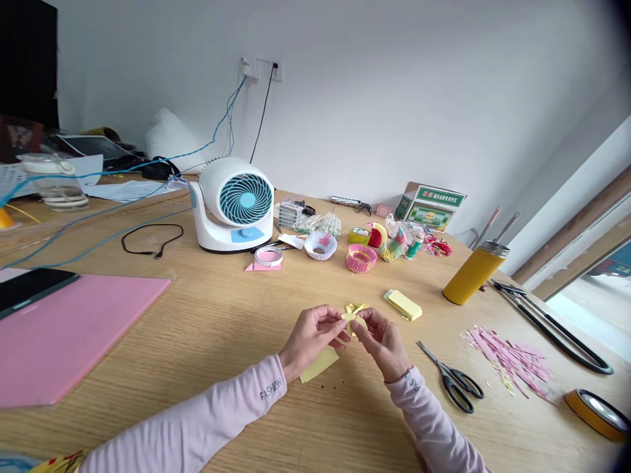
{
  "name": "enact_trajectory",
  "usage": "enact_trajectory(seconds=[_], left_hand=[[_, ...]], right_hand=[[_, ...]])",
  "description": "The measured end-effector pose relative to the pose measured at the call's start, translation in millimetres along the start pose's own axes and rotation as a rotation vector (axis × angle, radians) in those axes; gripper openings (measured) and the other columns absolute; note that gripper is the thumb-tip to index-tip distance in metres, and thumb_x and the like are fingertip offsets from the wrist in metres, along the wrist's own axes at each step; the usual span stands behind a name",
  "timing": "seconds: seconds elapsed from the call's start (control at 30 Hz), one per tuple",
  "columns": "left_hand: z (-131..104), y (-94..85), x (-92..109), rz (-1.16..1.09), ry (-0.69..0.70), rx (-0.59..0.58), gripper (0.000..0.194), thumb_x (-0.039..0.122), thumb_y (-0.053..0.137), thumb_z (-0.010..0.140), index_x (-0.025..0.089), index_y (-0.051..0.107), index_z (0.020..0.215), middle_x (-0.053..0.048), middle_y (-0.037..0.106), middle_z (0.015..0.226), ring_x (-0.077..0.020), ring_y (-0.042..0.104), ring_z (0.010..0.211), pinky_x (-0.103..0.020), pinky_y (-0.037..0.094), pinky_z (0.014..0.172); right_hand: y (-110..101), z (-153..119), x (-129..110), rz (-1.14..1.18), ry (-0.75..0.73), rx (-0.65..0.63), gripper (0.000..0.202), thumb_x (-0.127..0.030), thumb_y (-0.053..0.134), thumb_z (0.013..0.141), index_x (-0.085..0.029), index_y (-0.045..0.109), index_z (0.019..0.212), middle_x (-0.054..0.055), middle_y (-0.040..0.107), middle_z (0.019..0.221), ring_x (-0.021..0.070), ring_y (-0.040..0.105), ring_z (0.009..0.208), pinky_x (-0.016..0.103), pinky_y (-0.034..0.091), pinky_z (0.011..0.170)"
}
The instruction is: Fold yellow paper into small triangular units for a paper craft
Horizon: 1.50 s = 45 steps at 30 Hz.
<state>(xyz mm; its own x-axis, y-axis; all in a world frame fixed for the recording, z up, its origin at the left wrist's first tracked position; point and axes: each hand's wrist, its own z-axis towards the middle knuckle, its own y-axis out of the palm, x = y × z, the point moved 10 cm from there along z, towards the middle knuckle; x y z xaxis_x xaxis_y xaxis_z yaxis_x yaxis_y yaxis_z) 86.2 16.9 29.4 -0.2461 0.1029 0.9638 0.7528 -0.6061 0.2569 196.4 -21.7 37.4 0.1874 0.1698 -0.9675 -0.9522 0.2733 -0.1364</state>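
My left hand [315,335] and my right hand [384,341] meet above the wooden table, fingers pinched on a small piece of yellow paper [351,318] between them. Just behind the fingertips lie some folded yellow paper pieces [357,307]. A flat yellow sheet [319,365] rests on the table, partly under my left hand. Right of my hands is a stack of yellow paper slips [404,305]. Black-handled scissors [452,378] lie open to the right of my right hand.
A white fan [234,203] stands at the back left, near a pink board [83,328]. Paper rings [361,259] sit at the back. On the right are a yellow bottle [474,272], pink paper strips [510,358] and a tape roll [597,412].
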Motion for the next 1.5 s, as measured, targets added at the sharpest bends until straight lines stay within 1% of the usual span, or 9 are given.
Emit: enact_trajectory(seconds=[0.2,0.5,0.7,0.83,0.93,1.07,1.2,1.33,1.5], left_hand=[[-1.8,1.4,0.1,-0.003,-0.041,-0.008,0.033,0.039,0.069,0.069,0.010,0.061,0.082,-0.007,0.066,0.073,-0.0178,0.065,0.066,-0.027,0.052,0.059],[-5.1,5.8,4.5,-0.025,-0.039,-0.022,0.027,0.034,0.067,0.072,0.009,0.060,0.080,-0.007,0.066,0.065,-0.0176,0.065,0.061,-0.030,0.053,0.059],[-5.8,5.4,-2.0,-0.123,-0.096,-0.025,0.026,0.032,0.068,0.071,0.009,0.061,0.079,-0.007,0.066,0.065,-0.0163,0.064,0.061,-0.028,0.052,0.061],[-5.3,9.5,-8.8,-0.211,-0.135,-0.103,0.029,0.038,0.062,0.076,0.009,0.061,0.079,-0.008,0.067,0.068,-0.0159,0.065,0.064,-0.027,0.051,0.064],[-4.5,8.8,-13.7,-0.208,-0.157,-0.123,0.030,0.038,0.064,0.075,0.009,0.062,0.081,-0.008,0.067,0.068,-0.0149,0.065,0.064,-0.027,0.051,0.067],[-2.3,4.7,-11.7,-0.161,-0.120,-0.095,0.030,0.035,0.067,0.073,0.007,0.063,0.084,-0.008,0.067,0.070,-0.0141,0.064,0.065,-0.027,0.051,0.067],[-0.3,1.5,-2.1,-0.062,-0.045,-0.063,0.032,0.037,0.067,0.073,0.007,0.064,0.083,-0.008,0.067,0.071,-0.0157,0.065,0.066,-0.028,0.053,0.065],[1.5,-0.8,5.3,0.042,0.015,-0.043,0.031,0.038,0.065,0.073,0.009,0.064,0.083,-0.007,0.067,0.072,-0.0172,0.066,0.066,-0.027,0.053,0.061],[2.0,-2.3,7.4,0.103,0.038,-0.031,0.032,0.040,0.066,0.072,0.009,0.065,0.080,-0.005,0.065,0.066,-0.0159,0.064,0.062,-0.025,0.051,0.057]], right_hand=[[6.9,-2.0,0.9,0.141,-0.007,-0.018,0.033,-0.042,0.069,0.070,-0.018,0.053,0.087,0.001,0.055,0.077,0.0114,0.055,0.056,0.022,0.042,0.043],[10.6,-3.5,5.1,0.345,0.000,0.006,0.021,-0.030,0.072,0.070,-0.019,0.058,0.080,-0.004,0.053,0.061,0.0078,0.051,0.043,0.020,0.041,0.040],[11.2,-2.7,2.8,0.347,-0.018,-0.025,0.014,-0.027,0.070,0.071,-0.018,0.059,0.074,-0.003,0.054,0.063,0.0079,0.053,0.043,0.019,0.041,0.039],[10.7,-2.9,-0.1,0.327,-0.055,-0.041,0.013,-0.027,0.070,0.072,-0.018,0.060,0.073,-0.003,0.053,0.070,0.0068,0.054,0.044,0.019,0.042,0.040],[12.9,-3.8,-2.7,0.289,-0.083,-0.073,0.012,-0.027,0.068,0.074,-0.018,0.060,0.073,-0.003,0.052,0.071,0.0069,0.054,0.046,0.019,0.043,0.040],[13.2,-4.7,0.7,0.278,-0.071,-0.078,0.013,-0.027,0.068,0.075,-0.019,0.060,0.082,-0.003,0.053,0.066,0.0066,0.052,0.044,0.019,0.043,0.040],[10.3,-5.0,11.2,0.402,0.026,-0.036,0.030,-0.029,0.072,0.070,-0.021,0.058,0.095,-0.001,0.058,0.078,0.0075,0.053,0.048,0.019,0.043,0.041],[18.4,-6.2,16.7,0.471,0.128,-0.088,0.026,-0.034,0.071,0.072,-0.017,0.060,0.089,-0.001,0.059,0.065,0.0101,0.054,0.054,0.020,0.045,0.047],[17.0,-4.1,18.2,0.393,0.126,-0.057,0.024,-0.034,0.073,0.069,-0.015,0.061,0.075,-0.001,0.058,0.056,0.0096,0.052,0.051,0.020,0.043,0.047]])
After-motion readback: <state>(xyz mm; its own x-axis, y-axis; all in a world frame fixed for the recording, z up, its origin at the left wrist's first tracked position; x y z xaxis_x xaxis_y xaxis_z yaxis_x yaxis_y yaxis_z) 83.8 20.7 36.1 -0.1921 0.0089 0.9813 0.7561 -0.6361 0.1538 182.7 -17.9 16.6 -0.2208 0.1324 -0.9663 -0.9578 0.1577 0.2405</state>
